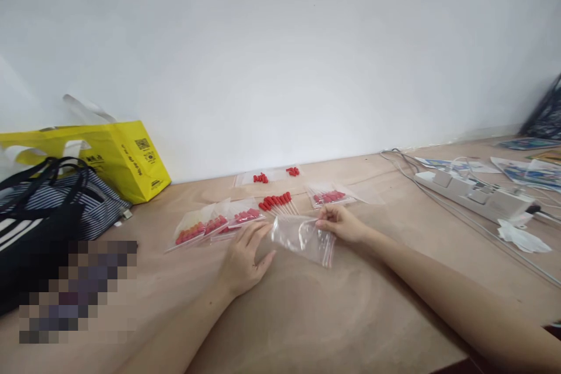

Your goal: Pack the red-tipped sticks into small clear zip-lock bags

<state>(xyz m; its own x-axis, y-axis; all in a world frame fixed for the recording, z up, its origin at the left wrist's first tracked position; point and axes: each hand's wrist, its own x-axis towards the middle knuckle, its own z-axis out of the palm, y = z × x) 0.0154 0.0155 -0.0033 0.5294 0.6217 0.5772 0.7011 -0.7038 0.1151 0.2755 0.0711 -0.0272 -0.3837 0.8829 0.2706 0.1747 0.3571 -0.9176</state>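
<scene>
A clear zip-lock plastic bag is pinched at its upper right edge between the thumb and fingers of my right hand. My left hand is at the bag's left edge, fingers and thumb apart; whether its fingertips touch the plastic I cannot tell. Just behind the bag, a fan of pale sticks with red tips lies on the table, its lower ends partly hidden. Left of it are several bags of red-tipped sticks. Another filled bag lies behind my right hand.
Further back, near the wall, lie more red-tipped sticks on clear plastic. At left stand a yellow carrier bag and a striped bag. A white power strip with cables, a crumpled tissue and printed sheets occupy the right.
</scene>
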